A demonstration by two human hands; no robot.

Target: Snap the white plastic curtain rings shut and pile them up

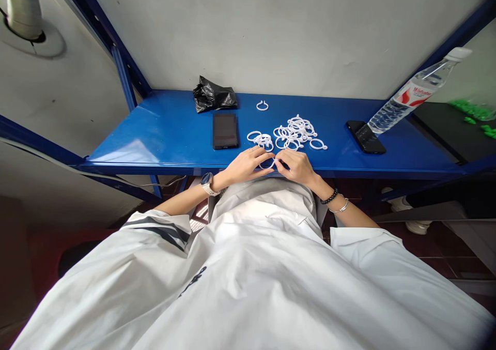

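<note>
Between my two hands, at the front edge of the blue table, is a white plastic ring. My left hand is closed round its left side, and my right hand pinches it at the right, where the fingertips meet. Just beyond my left hand lies a small group of similar white rings. A larger heap of white rings lies beyond my right hand. One single ring sits apart, farther back. Fingers partly hide the held ring.
A crumpled black plastic bag lies at the back, with a dark rectangular device in front of it. On the right, a water bottle stands by a black phone. Green pieces lie on a dark surface farther right.
</note>
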